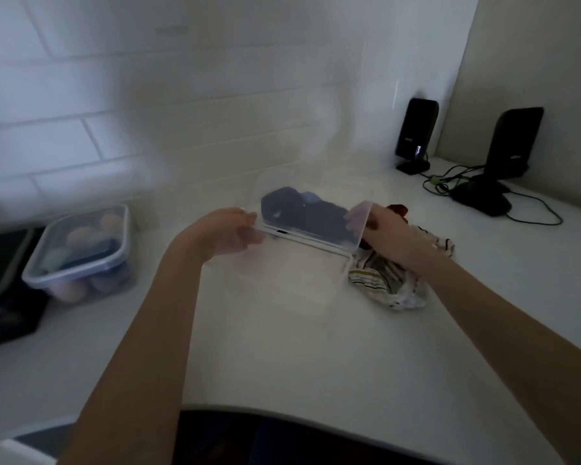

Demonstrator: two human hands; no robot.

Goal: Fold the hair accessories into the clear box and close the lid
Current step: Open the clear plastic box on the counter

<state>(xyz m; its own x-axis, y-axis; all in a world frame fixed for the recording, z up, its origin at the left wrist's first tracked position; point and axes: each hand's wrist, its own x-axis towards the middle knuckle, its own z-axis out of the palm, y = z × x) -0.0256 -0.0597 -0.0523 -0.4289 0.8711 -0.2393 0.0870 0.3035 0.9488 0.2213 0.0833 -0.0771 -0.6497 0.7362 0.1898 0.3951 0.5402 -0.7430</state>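
A clear plastic box [282, 276] stands on the white counter in front of me. Its clear lid [316, 226] is raised and tilted over the box. My left hand [228, 231] grips the lid's left end and my right hand [388, 229] grips its right end. Dark blue hair accessories [302, 213] show through the lid; I cannot tell whether they lie in the box or behind it. A striped white fabric accessory [386, 283] lies crumpled on the counter right of the box, under my right wrist. A dark red piece [398, 209] shows behind my right hand.
A second clear box [81, 253] with a blue-edged lid and round things inside stands at the left. A black object [4, 283] lies at the far left edge. Two black speakers [416, 132] [514, 146] and cables [530, 209] stand at the back right. A tiled wall rises behind.
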